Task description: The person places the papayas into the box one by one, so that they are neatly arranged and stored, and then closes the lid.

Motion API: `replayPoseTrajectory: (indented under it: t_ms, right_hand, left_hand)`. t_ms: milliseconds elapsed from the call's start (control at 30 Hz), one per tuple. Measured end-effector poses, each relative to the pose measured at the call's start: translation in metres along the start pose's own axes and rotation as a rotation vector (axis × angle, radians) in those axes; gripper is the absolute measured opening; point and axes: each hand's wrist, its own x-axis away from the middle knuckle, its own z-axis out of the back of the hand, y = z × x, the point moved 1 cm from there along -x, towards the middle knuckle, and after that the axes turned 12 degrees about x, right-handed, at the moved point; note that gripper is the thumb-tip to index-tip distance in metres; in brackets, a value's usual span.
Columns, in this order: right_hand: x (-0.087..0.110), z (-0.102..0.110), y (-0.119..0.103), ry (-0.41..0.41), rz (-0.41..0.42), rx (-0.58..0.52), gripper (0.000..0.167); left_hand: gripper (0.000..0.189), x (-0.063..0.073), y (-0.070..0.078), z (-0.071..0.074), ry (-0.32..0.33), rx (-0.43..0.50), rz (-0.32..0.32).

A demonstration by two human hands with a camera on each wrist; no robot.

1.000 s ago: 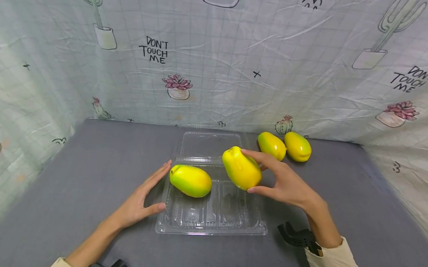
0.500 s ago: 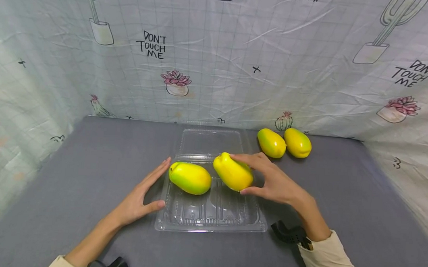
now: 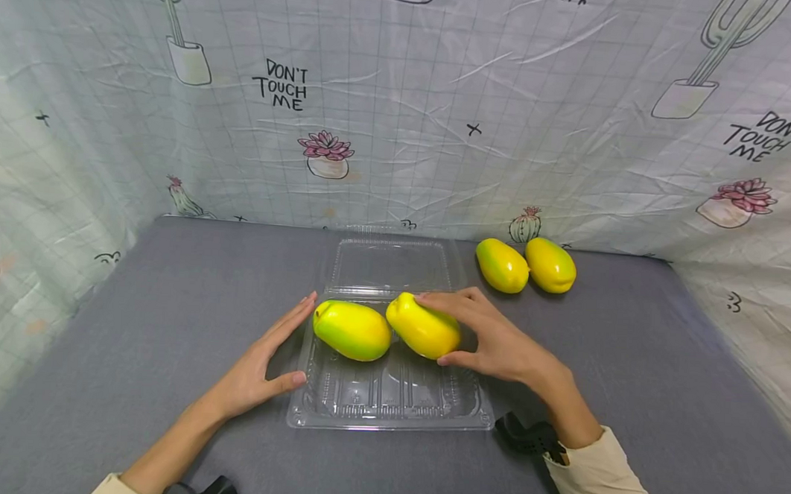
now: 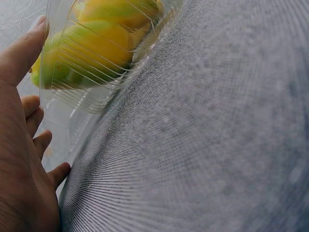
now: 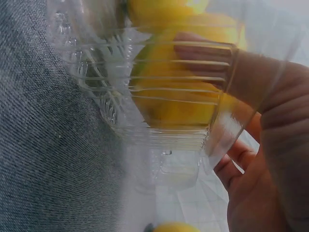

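A clear plastic clamshell box [image 3: 386, 418] lies with its lid folded back on the grey tabletop. One yellow-green papaya [image 3: 352, 332] sits in the left part of its base. My right hand [image 3: 498, 338] holds a second, yellower papaya [image 3: 425, 329] between thumb and fingers, in the base beside the first. In the right wrist view that held papaya [image 5: 178, 92] shows through the ribbed box wall, with the thumb on it. My left hand [image 3: 262, 367], fingers extended, rests along the box's left edge; the left wrist view shows the thumb at the clear rim.
Two more papayas, one on the left [image 3: 502, 266] and one on the right [image 3: 551, 265], lie together at the back right of the table. The transparent lid [image 3: 394, 265] lies flat behind the base. A printed cactus curtain [image 3: 404, 91] hangs along the back and sides.
My right hand has moved left and lower with the papaya, bringing it up to the first one in the box. The left hand has stayed at the box's left edge.
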Motion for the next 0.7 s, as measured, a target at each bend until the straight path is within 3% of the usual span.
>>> replayPoseTrajectory:
  t_ms: [700]
  right_hand:
    - [-0.0006, -0.0049, -0.0006, -0.024, 0.02, 0.103, 0.089]
  left_hand:
    - [0.086, 0.0013, -0.001, -0.0008, 0.003, -0.007, 0.027]
